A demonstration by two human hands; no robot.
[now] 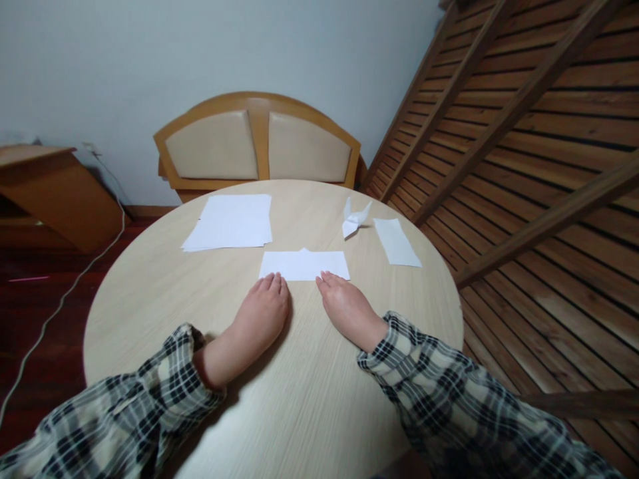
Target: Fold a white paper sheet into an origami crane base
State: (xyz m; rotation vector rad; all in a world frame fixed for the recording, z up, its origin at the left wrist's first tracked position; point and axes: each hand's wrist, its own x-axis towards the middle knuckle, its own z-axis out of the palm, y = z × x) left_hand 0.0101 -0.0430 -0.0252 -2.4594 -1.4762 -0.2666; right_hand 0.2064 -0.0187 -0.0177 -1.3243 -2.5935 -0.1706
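Note:
A folded sheet of white paper (303,265) lies flat in front of me, its long side running left to right. A small pointed tip sticks up past the middle of its far edge. The fingertips of my left hand (265,307) rest on the near left part of this paper, fingers together and laid flat. At the near right part, my right hand (345,307) touches the paper the same way, fingers extended. Neither hand visibly grips anything; the undersides of both are hidden.
On the round wooden table (150,306) lie a stack of white paper (232,221) at the back left, a folded paper crane (352,223) at the back right and a paper strip (397,242) beside it. A padded headboard (262,143) stands behind; slatted wood (529,173) slopes along the right.

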